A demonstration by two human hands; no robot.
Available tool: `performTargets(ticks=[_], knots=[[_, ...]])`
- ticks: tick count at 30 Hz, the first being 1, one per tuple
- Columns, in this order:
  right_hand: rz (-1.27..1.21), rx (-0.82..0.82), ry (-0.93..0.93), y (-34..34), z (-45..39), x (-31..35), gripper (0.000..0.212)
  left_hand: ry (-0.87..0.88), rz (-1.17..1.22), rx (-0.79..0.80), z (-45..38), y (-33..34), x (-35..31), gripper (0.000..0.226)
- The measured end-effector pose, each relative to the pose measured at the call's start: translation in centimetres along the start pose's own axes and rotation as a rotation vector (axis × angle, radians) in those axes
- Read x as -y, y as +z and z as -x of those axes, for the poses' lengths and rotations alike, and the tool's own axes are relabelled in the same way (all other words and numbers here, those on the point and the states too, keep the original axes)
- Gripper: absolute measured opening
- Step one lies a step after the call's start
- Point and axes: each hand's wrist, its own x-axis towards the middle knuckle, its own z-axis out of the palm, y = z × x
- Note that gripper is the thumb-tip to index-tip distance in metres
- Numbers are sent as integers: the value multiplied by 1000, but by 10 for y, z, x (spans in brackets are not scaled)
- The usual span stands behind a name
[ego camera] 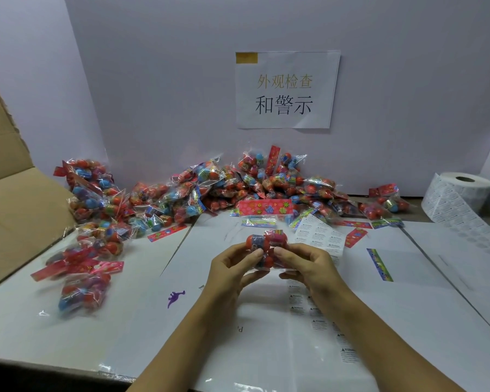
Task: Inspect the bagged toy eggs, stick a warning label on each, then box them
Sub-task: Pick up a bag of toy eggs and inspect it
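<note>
White paper-covered bench [408, 278]: you pinch the clear crinkly bag of red toy eggs [266, 247] in both grips, left hand [232, 267], right hand [306, 264]; white warning-label sheet [320, 236] lies just right, nearer your right.

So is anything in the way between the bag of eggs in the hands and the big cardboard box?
Yes. Other bagged eggs lie on the table between the held bag and the cardboard box at the left.

White table [408, 292]: heap of bagged eggs [238, 188], label roll [458, 199], purple dinosaur [176, 297].
</note>
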Motion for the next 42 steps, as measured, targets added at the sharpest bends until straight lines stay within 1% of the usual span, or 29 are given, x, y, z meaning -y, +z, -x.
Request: performTargets(ticks=[4, 7, 9, 13, 17, 20, 22, 23, 25, 27, 28, 30, 31, 33, 35, 36, 37, 39, 40, 42], knots=[[-40, -21, -10, -1, -1, 1, 40, -40, -25, 61, 3, 0, 1, 42], [-55, -36, -11, -3, -2, 1, 50, -69, -87, 104, 4, 0, 2, 32], [-45, -34, -12, -3, -3, 1, 52, -78, -104, 120, 5, 0, 2, 32], [-41, -28, -24, -3, -3, 0, 51, -73, -93, 119, 6, 0, 1, 40], [-42, -28, -26, -4, -4, -1, 50, -56, -103, 109, 6, 1, 0, 31], [-32, -27, -16, -4, -4, -2, 48, -13, -114, 104, 5, 1, 1, 34], [17, -49, -17, -2, -2, -3, 49, 21, -122, 82, 4, 0, 3, 34], [82, -79, -27, -2, -2, -5, 50, 42, -121, 64, 3, 0, 5, 32], [224, -176, -54, -1, -4, -10, 45, 80, -124, 32, 1, -2, 6, 30], [295, -262, -86, -3, -5, -13, 34, 112, -179, 33, 1, -4, 6, 32], [304, -271, -100, -3, -5, -13, 28, 131, -234, 43, 1, -5, 7, 34], [260, -218, -89, -5, -6, -13, 9, 169, -362, 58, 2, -4, 8, 38], [210, -175, -59, -5, -6, -12, 9, 177, -422, 54, 2, -3, 9, 42], [98, -106, 12, -2, -5, -11, 25, 171, -512, 44, 2, -2, 9, 49], [58, -85, 49, 0, -4, -8, 40, 169, -577, 48, 2, -3, 8, 51], [62, -71, 43, 1, -4, -8, 42, 168, -598, 53, 2, -3, 8, 49], [76, -52, 21, 1, -4, -9, 39, 167, -606, 57, 3, -3, 7, 47], [90, -46, -25, 1, -3, -11, 25, 182, -564, 54, 5, -1, 8, 45], [68, -59, -23, 1, -4, -13, 29, 193, -528, 40, 5, 0, 8, 51], [-32, -112, 24, 2, -5, -12, 38, 172, -427, -16, 3, 0, 8, 71]])
